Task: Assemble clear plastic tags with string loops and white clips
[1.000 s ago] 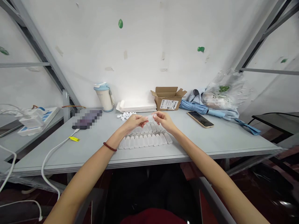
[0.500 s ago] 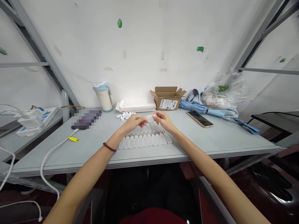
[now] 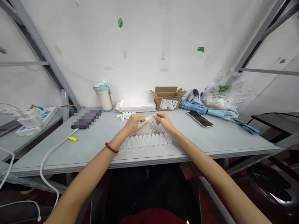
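Both hands are nearly closed, fingertips drawn in narrow: the left hand [image 3: 135, 123] pinches one end of a small see-through piece [image 3: 150, 118], and the right hand [image 3: 163, 121] pinches the other. It sits between them, just above the table [image 3: 210, 143]. I can't tell from where I stand whether the left fingers also cover something white.

With so little of it gripped, and probably smooth, the piece could slip out if one hand pulls harder than the other; a crooked push could bend it. Right below lie rows of similar pieces [image 3: 145, 141], packed side by side, so a drop or a low wrist could knock several askew.

Just behind the left hand, the loose white bits [image 3: 126, 116] could scatter if a knuckle drifts back. Farther off stand the paper stack [image 3: 137, 106], the cup [image 3: 104, 99] and the open box [image 3: 167, 103]. Over on the left, the white cable [image 3: 50, 152] hangs past the table's edge, where a snagging forearm could drag the dark phone-like thing [image 3: 87, 119].
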A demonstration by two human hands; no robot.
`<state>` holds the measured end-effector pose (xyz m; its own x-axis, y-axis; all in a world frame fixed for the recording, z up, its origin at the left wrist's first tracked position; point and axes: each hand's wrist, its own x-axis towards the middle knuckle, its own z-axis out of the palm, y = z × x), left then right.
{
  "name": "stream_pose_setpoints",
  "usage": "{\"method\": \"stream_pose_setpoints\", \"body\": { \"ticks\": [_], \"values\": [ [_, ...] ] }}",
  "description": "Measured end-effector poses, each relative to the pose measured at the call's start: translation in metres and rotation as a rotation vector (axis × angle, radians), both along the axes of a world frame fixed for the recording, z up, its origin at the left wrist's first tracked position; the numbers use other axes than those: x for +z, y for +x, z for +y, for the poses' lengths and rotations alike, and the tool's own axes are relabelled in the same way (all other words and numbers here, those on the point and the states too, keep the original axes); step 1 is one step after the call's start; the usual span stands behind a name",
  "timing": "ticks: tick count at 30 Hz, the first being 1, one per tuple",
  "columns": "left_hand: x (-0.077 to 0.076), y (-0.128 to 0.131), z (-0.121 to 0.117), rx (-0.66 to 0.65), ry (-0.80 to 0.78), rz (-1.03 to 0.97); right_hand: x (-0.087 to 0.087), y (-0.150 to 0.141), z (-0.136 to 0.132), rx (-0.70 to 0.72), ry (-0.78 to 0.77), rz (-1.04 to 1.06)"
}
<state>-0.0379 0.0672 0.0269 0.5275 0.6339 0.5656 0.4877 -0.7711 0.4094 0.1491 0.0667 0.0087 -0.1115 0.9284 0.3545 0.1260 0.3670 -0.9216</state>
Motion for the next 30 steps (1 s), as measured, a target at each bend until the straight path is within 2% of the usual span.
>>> {"method": "stream_pose_setpoints", "body": {
  "ticks": [5, 8, 10, 14, 20, 30],
  "values": [
    [-0.001, -0.012, 0.017, 0.013, -0.086, -0.022, -0.002, 0.003, 0.006, -0.051, 0.007, 0.020],
    [-0.003, -0.030, 0.036, 0.158, -0.110, -0.049, -0.006, 0.012, 0.018, -0.172, -0.002, 0.078],
    [-0.007, -0.042, 0.049, 0.248, -0.100, 0.003, -0.010, 0.020, 0.027, -0.261, 0.015, 0.066],
    [-0.019, -0.055, 0.064, 0.264, -0.108, 0.069, -0.020, 0.033, 0.044, -0.383, 0.087, -0.064],
    [-0.034, -0.054, 0.075, 0.265, -0.119, 0.097, -0.028, 0.047, 0.058, -0.399, 0.083, -0.220],
    [-0.035, -0.049, 0.075, 0.304, -0.138, 0.149, -0.039, 0.061, 0.068, -0.420, 0.000, -0.392]
  ]
}}
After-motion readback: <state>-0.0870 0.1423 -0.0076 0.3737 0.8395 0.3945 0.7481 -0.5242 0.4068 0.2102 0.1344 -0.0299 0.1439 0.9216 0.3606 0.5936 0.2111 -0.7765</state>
